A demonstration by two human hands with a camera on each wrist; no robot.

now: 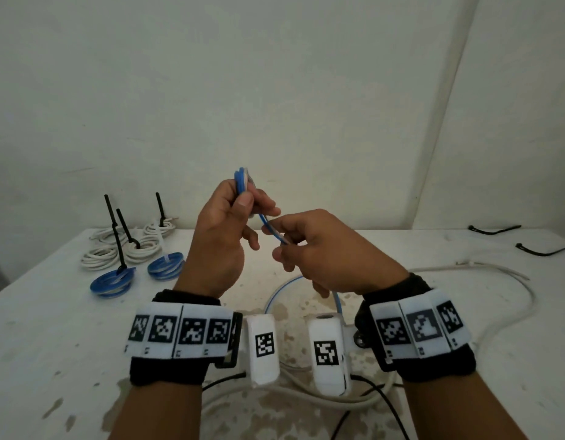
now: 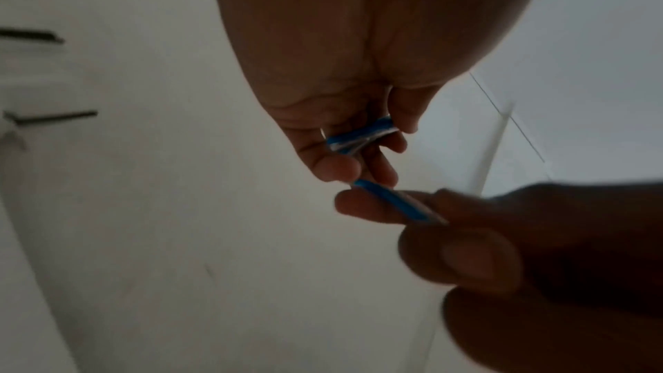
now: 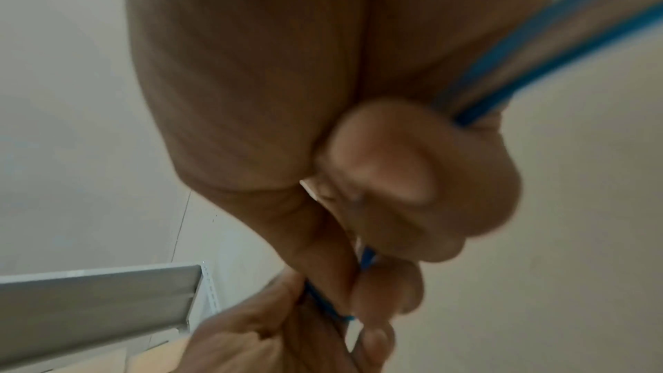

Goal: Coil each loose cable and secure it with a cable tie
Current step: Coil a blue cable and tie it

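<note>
Left hand (image 1: 219,236) fingers pinch the blue cable (image 1: 270,227) coil, right hand (image 1: 319,249) fingers pinch its strand; no legible writing.

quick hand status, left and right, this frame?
Left hand: fingers curled round the small started coil of the flat blue-and-white cable.
Right hand: pinches the same cable's free run, just below the coil.

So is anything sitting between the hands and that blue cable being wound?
No. The left hand already grips the blue cable in small loops, and the right hand pinches its free run. Nothing visible lies between them.
</note>
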